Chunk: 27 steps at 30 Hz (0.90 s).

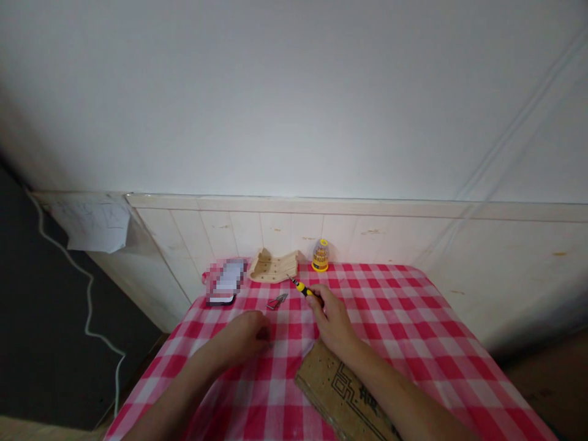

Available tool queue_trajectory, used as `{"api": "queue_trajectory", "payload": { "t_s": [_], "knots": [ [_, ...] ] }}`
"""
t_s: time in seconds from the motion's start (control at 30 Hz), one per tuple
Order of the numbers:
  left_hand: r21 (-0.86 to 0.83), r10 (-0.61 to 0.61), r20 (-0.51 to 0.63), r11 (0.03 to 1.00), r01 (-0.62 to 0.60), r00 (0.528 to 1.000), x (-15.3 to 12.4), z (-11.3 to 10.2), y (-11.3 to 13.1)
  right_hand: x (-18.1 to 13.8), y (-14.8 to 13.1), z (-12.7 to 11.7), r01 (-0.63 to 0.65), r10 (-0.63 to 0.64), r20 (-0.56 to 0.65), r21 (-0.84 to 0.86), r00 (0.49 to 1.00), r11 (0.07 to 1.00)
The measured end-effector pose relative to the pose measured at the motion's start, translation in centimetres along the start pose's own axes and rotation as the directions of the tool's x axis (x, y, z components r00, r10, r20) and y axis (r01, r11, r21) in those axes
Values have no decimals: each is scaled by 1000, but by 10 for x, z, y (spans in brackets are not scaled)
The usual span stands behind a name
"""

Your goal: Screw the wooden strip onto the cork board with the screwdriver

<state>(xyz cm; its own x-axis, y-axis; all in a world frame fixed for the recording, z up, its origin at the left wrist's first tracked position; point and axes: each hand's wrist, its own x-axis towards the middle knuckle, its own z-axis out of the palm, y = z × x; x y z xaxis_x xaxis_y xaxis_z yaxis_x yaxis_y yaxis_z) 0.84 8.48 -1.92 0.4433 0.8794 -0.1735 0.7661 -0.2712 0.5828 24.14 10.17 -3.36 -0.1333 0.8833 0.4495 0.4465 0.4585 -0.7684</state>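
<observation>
My right hand [329,313] is closed around a yellow and black screwdriver [301,288]. Its thin tip points up and left, toward a curved wooden piece [274,267] with small holes near the wall. Below that piece lies a small pile of dark metal screws [277,301]. Just short of the pile, my left hand [250,334] hovers over or rests on the cloth, fingers curled; whatever they hold, if anything, is hidden. A brown cardboard piece [342,389] with black print lies under my right forearm, partly covered by it.
A clear-topped yellow bit case [320,256] stands against the wall panelling. At the table's back left is a phone [226,283], its screen blurred out. A red and white checked cloth [395,318] covers the table. At far left a white cable [89,300] hangs over a dark panel.
</observation>
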Motion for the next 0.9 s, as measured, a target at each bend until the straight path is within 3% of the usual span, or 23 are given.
{"api": "queue_trajectory", "payload": {
  "t_s": [0.13, 0.23, 0.3, 0.37, 0.47, 0.53, 0.63, 0.9],
  "knots": [
    [-24, 34, -58, 999, -35, 998, 1, 4, 0, 0, 0, -1, 9, -9, 0, 14, 1000, 1000],
    [-336, -34, -165, 941, -24, 986, 7, -1, -1, -1, 0, -1, 27, -27, -22, 11, 999, 1000],
    [-627, -95, -236, 775, -77, 967, 14, -5, -1, -1, 1, -2, 52, -52, -46, 5, 998, 999],
    [-818, -148, -300, 548, -174, 943, 22, -8, 0, -2, 1, -3, 79, -79, -62, 0, 995, 997],
    [-919, -187, -324, 296, -262, 927, 33, -5, 0, -2, 1, -4, 103, -104, -77, -13, 992, 995],
    [-942, -187, -303, 207, -264, 935, 37, -1, 0, -3, 0, -4, 112, -114, -80, -21, 990, 993],
    [-948, -188, -298, 178, -266, 936, 40, 7, -2, -3, -2, -4, 127, -128, -68, -26, 989, 992],
    [-940, -179, -307, 212, -268, 935, 38, 10, -5, -3, -6, -5, 149, -150, -21, -50, 988, 988]
  ]
}}
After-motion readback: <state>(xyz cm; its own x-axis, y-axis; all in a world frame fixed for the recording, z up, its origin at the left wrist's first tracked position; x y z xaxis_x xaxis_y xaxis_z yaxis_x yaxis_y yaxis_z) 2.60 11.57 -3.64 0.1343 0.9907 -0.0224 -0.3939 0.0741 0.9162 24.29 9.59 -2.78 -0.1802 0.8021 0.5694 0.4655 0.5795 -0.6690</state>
